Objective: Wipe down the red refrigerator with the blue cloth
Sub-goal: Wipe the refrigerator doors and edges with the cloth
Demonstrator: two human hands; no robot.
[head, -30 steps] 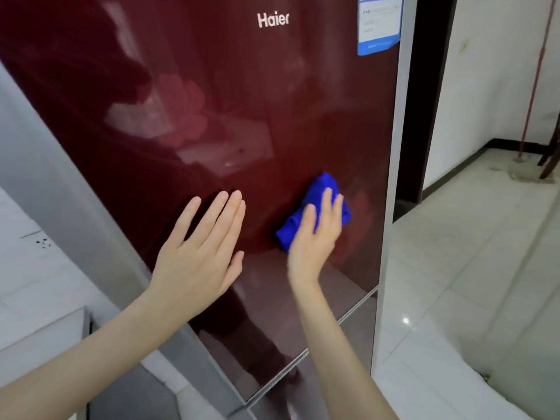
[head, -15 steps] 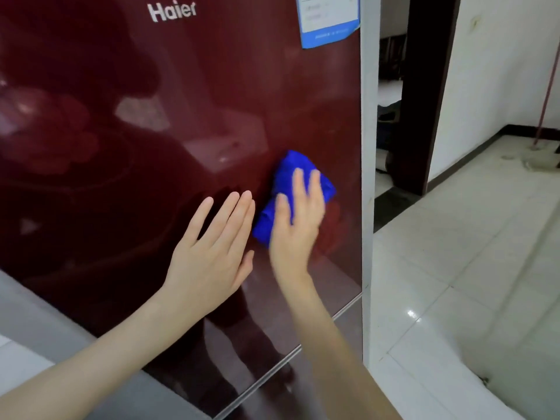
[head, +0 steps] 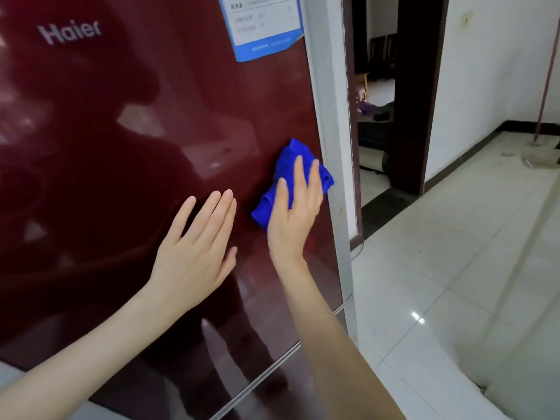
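- Because the right hand (head: 295, 213) lies flat on the blue cloth (head: 286, 160) with its fingers straight and close together, it presses the bunched cloth against the glossy door rather than grasping it; that spreads the pressure for wiping.
- The cloth sits low on the upper door of the red refrigerator (head: 136, 147), just beside the grey edge trim (head: 328, 147) on the right and well below the blue-and-white label (head: 263, 28).
- The left hand (head: 194, 253) is spread just to the left of the cloth, fingers extended and holding nothing, probably to steady the body or the door; whether the palm actually touches the surface cannot be told.
- Much of the cloth is hidden under the right hand, so its folds and full extent are unclear.
- The label's print is too blurred to read, and its top is cut off by the frame.
- Reflections cover the door, so smears or already-wiped patches cannot be made out.
- Below the seam (head: 263, 380), the lower door is mostly out of view.
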